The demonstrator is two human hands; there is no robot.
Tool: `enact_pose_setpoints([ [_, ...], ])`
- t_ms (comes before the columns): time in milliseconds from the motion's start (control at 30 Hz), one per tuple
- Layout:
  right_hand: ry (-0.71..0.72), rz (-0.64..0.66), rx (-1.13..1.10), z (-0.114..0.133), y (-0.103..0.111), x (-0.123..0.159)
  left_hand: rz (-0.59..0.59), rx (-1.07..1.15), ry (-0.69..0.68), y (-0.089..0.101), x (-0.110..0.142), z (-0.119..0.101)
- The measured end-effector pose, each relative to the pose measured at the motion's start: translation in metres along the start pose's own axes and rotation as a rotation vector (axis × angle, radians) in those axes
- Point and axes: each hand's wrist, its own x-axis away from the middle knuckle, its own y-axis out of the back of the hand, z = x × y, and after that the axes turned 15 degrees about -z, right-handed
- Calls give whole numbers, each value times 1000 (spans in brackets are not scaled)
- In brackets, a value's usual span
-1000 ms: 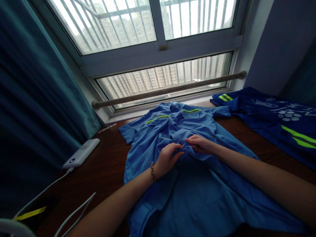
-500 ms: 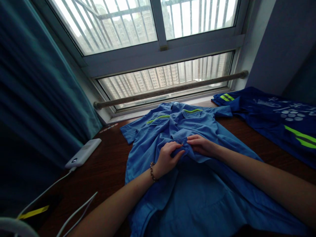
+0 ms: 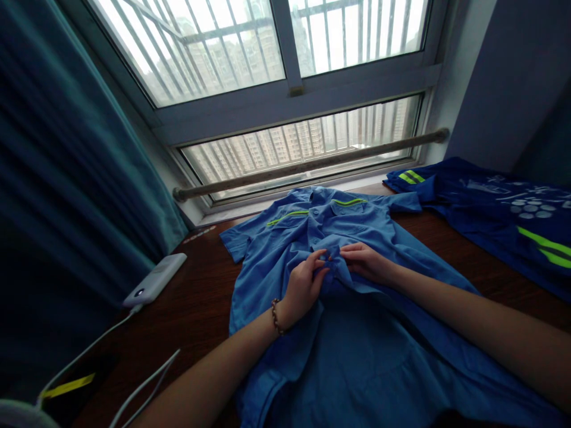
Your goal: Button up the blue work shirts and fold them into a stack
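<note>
A blue short-sleeved shirt (image 3: 357, 351) with yellow-green pocket stripes lies front up on a dark wooden table (image 3: 196, 303), collar toward the window. My left hand (image 3: 306, 285), a bead bracelet on its wrist, pinches the shirt's front placket at mid-chest. My right hand (image 3: 363, 261) pinches the same fold from the other side, fingertips almost touching the left ones. The cloth bunches up between both hands.
A white power bank (image 3: 156, 278) with a cable lies at the left by a teal curtain (image 3: 66, 178). White cables (image 3: 143, 386) run along the near left edge. A darker blue garment (image 3: 499, 208) with yellow-green stripes lies at the right. A barred window (image 3: 289, 89) is behind.
The view has shifted slightly. My left fingers have moved up a little along the placket toward my right fingertips; both hands keep their pinch on the shirt front.
</note>
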Motion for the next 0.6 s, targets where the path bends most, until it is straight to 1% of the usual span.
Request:
enact_pose_setpoints([
  [67, -2, -9, 26, -1, 0, 0, 11, 19, 35, 0, 0, 0],
  [133, 0, -37, 69, -2, 0, -1, 32, 5, 29, 0, 0, -1],
  [267, 11, -114, 225, -2, -2, -2, 75, -49, -17, 0, 0, -3],
  [367, 61, -144, 352, -1, -4, -2, 97, -110, -92, 0, 1, -4],
  [500, 122, -100, 544, 1, -6, -2, 130, -200, -236, -1, 2, -3],
  [600, 154, -63, 649, 1, -8, -1, 143, -198, -267, -1, 2, 0],
])
